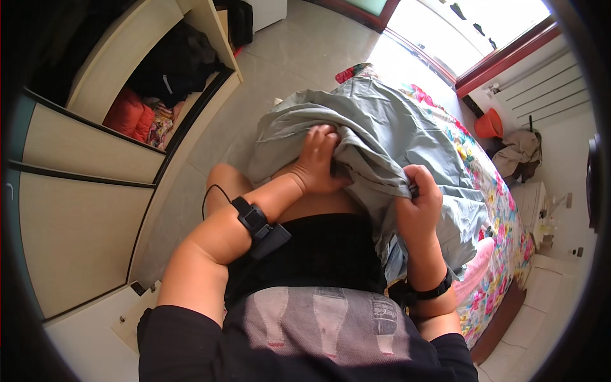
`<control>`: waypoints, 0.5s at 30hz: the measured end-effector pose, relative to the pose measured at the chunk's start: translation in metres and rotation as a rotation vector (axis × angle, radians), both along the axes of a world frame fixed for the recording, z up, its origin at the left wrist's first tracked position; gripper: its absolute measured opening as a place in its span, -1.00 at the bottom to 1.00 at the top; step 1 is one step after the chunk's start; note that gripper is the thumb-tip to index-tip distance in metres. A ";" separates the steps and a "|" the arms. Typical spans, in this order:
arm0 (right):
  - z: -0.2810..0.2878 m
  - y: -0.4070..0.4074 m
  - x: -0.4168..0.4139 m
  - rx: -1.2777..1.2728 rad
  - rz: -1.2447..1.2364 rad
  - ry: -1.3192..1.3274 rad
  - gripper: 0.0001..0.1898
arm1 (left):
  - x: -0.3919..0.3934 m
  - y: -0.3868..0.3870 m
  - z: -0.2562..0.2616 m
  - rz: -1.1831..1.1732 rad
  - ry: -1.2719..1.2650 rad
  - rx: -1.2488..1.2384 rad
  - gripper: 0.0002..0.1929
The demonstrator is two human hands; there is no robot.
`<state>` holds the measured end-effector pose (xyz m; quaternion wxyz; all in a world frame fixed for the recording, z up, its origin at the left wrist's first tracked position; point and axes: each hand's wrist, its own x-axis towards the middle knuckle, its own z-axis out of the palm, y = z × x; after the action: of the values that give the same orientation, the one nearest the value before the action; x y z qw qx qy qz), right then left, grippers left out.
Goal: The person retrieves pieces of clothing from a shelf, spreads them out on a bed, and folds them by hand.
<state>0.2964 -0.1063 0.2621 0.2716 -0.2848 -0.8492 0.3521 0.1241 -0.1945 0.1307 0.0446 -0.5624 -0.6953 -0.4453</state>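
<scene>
A large pale grey-green cloth [382,110], wrinkled and bunched, spreads over my lap and onto the bed. My left hand [317,160] has its fingers curled on a thick fold of it, with the thumb lower down near my bare thigh. At the cloth's near right edge, my right hand [420,196] pinches a gathered hem between thumb and bent fingers. Folds hide parts of the fingertips. Black straps with small devices sit around both forearms; a thin cable loops from the left device [258,222].
A bed with a floral cover [501,229] lies to the right, with a pink cloth [475,267] on it. On the left stands an open wardrobe [90,138] holding dark clothes and a red padded garment [129,117]. An orange bucket [489,123] is near the radiator [544,86].
</scene>
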 end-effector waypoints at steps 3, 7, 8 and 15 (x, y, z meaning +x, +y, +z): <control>0.003 -0.001 -0.003 -0.029 -0.073 0.051 -0.87 | 0.013 -0.002 0.003 -0.010 -0.010 0.022 -0.07; -0.008 -0.003 -0.002 -0.015 -0.034 0.095 -0.87 | 0.012 0.010 0.009 0.082 -0.048 0.071 -0.22; -0.009 -0.006 -0.002 -0.023 -0.027 0.087 -0.87 | 0.013 0.013 0.010 0.093 -0.034 0.073 -0.31; -0.016 0.005 -0.015 0.120 -0.093 0.082 -0.87 | 0.025 0.025 0.025 0.105 -0.174 0.224 -0.43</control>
<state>0.2814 -0.1011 0.2463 0.3390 -0.2926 -0.8427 0.2989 0.1487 -0.1693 0.1561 0.0697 -0.4760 -0.6710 -0.5642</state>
